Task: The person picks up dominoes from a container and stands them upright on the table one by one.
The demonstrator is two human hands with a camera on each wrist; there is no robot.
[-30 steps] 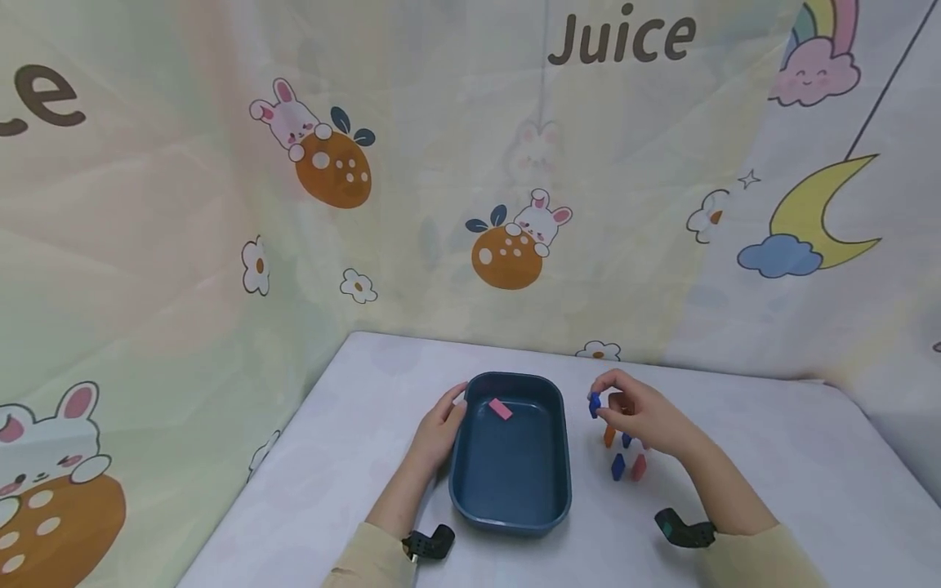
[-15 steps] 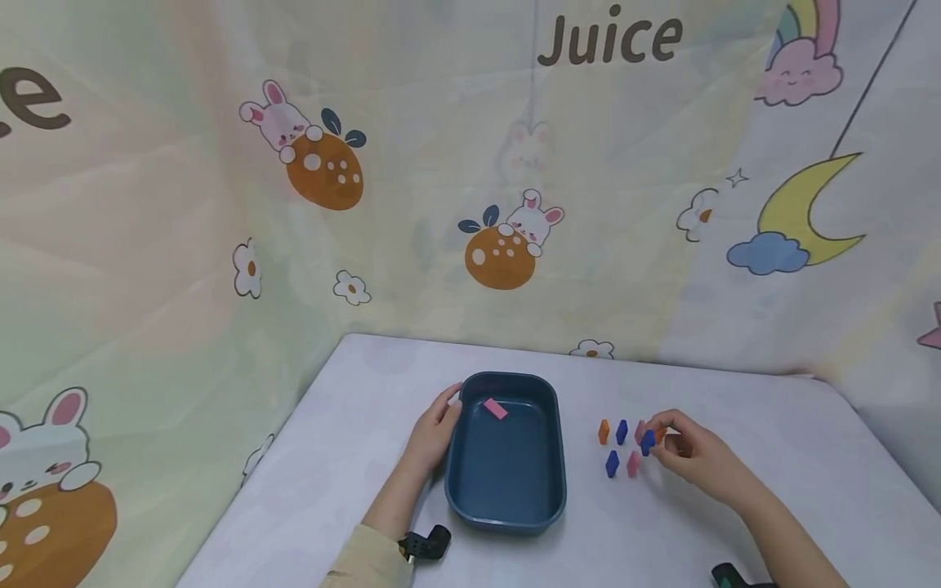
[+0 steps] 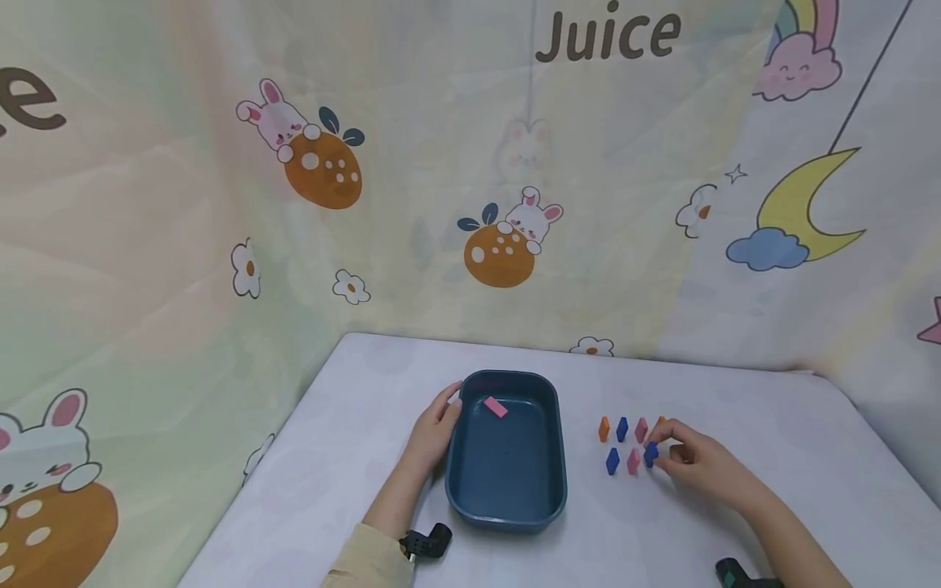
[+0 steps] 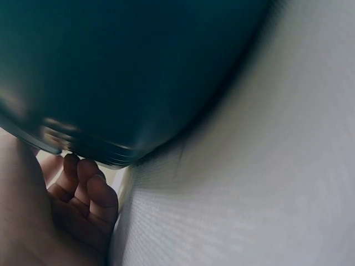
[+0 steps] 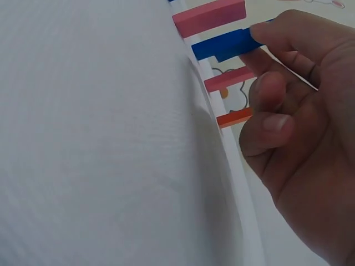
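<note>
My left hand point(image 3: 434, 429) holds the far left side of a dark blue rectangular tub point(image 3: 507, 482), thumb at the rim. The left wrist view shows its fingers point(image 4: 100, 194) curled beside the tub's outer wall. One pink block point(image 3: 496, 407) lies flat inside. To the right, my right hand point(image 3: 694, 461) pinches a blue domino-like block point(image 5: 227, 45) upright between thumb and fingertips, at the right end of the nearer row. Beside it stand a pink block point(image 3: 634, 461) and another blue block point(image 3: 613, 461). Whether the pinched block touches the table is unclear.
A farther row holds an orange block point(image 3: 604, 429), a blue block point(image 3: 622, 429), a pink block point(image 3: 641, 429) and an orange block point(image 3: 662, 421) partly hidden by the right hand. A white-covered table point(image 3: 390, 384) meets a printed cloth backdrop point(image 3: 412, 163).
My right hand has carried the blue block from the left of the farther row rightward and down to the nearer row's right end. The left hand keeps its place on the tub.
</note>
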